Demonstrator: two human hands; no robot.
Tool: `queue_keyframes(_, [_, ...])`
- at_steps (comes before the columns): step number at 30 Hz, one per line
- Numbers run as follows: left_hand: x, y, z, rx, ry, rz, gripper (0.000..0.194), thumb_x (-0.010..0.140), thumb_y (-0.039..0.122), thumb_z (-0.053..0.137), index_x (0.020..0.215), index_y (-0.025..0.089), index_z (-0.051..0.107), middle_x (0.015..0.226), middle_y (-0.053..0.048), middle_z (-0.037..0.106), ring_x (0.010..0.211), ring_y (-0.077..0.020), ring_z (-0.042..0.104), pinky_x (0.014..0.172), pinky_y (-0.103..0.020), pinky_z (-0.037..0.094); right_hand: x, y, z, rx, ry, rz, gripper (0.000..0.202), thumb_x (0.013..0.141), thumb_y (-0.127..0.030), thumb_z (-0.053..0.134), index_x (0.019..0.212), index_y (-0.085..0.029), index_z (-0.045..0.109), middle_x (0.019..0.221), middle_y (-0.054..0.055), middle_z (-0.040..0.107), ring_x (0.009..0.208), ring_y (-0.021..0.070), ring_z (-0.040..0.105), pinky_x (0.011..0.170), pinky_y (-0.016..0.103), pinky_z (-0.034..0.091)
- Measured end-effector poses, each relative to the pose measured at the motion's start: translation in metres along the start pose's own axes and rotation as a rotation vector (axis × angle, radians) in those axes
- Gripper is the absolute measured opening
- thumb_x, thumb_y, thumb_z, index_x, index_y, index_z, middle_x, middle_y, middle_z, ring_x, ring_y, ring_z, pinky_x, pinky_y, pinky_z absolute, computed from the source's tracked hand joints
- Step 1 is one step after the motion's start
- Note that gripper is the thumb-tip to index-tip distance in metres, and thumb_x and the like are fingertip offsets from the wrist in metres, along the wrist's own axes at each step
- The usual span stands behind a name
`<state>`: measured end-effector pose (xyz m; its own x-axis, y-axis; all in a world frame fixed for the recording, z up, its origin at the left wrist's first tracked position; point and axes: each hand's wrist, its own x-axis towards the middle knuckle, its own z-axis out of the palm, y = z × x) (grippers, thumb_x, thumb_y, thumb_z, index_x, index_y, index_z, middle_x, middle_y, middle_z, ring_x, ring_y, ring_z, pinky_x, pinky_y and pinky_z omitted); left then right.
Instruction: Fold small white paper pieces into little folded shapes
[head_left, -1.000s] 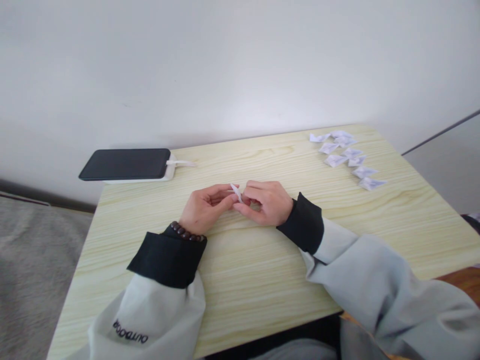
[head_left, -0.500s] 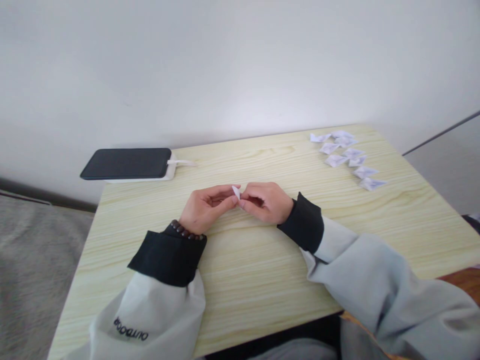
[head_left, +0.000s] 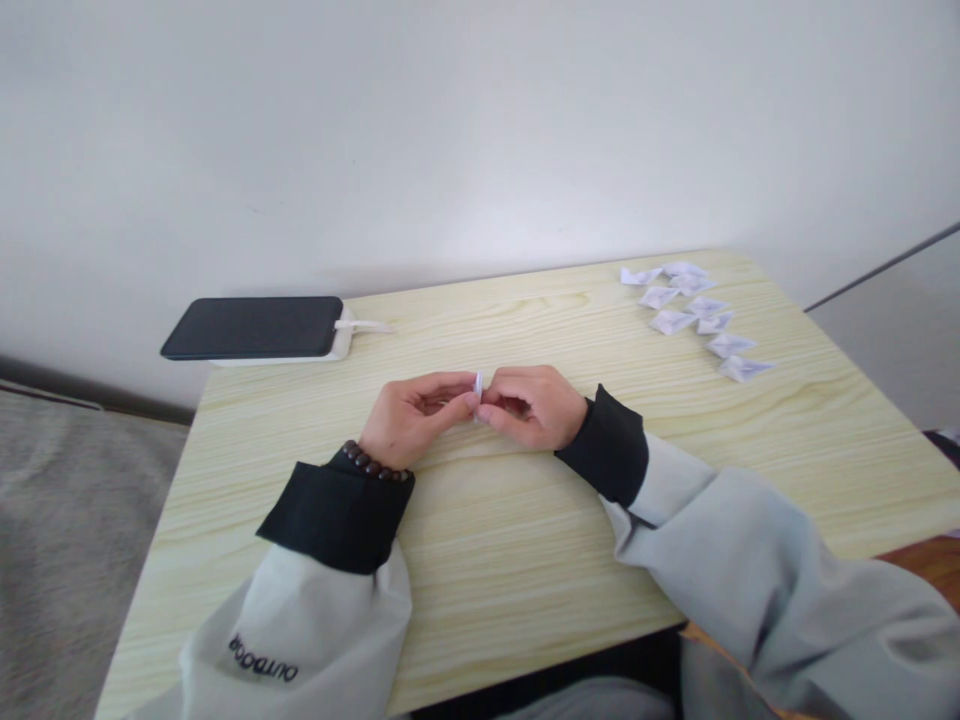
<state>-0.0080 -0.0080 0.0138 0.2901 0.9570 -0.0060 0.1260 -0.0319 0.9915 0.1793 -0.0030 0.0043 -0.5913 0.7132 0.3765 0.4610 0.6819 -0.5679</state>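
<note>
A small folded piece of white paper [head_left: 478, 383] stands on edge between my two hands, just above the middle of the table. My left hand [head_left: 420, 412] pinches it from the left with thumb and fingertips, a dark bead bracelet at the wrist. From the right, my right hand [head_left: 534, 405] pinches the same paper, its thumb and forefinger closed at the edge. The fingertips hide most of the paper, so its full shape does not show.
Several small folded white paper shapes [head_left: 671, 321] lie in a loose cluster at the table's back right. A dark phone [head_left: 255, 327] rests on a white block with a short white cable [head_left: 366, 325] at the back left. A white wall [head_left: 480, 130] rises behind the wooden table [head_left: 510, 560].
The folded paper has turned from leaning left to nearly upright between my fingertips. Both hands have stayed almost in place.
</note>
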Motion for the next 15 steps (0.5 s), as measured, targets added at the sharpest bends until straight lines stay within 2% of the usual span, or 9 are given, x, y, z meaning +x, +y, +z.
queue_keyframes(7, [0.0000, -0.0015, -0.0031, 0.005, -0.007, -0.006, 0.031, 0.067, 0.035, 0.074, 0.090, 0.015, 0.072, 0.084, -0.006, 0.074, 0.070, -0.0169, 0.069, 0.071, -0.028, 0.058, 0.0001, -0.0031, -0.0011, 0.008, 0.039, -0.025, 0.026, 0.084, -0.034, 0.051, 0.067, -0.015, 0.059, 0.060, -0.002, 0.052, 0.050, 0.0060, 0.041, 0.051, 0.020, 0.032])
queue_keyframes(15, [-0.0003, 0.0015, -0.0019, -0.019, -0.034, -0.045, 0.033, 0.066, 0.038, 0.074, 0.089, 0.015, 0.070, 0.082, -0.005, 0.074, 0.073, -0.0186, 0.070, 0.071, -0.029, 0.058, -0.0009, -0.0016, 0.0006, -0.009, 0.044, -0.032, 0.025, 0.084, -0.034, 0.052, 0.067, -0.016, 0.058, 0.060, -0.002, 0.051, 0.049, 0.0056, 0.040, 0.051, 0.019, 0.032])
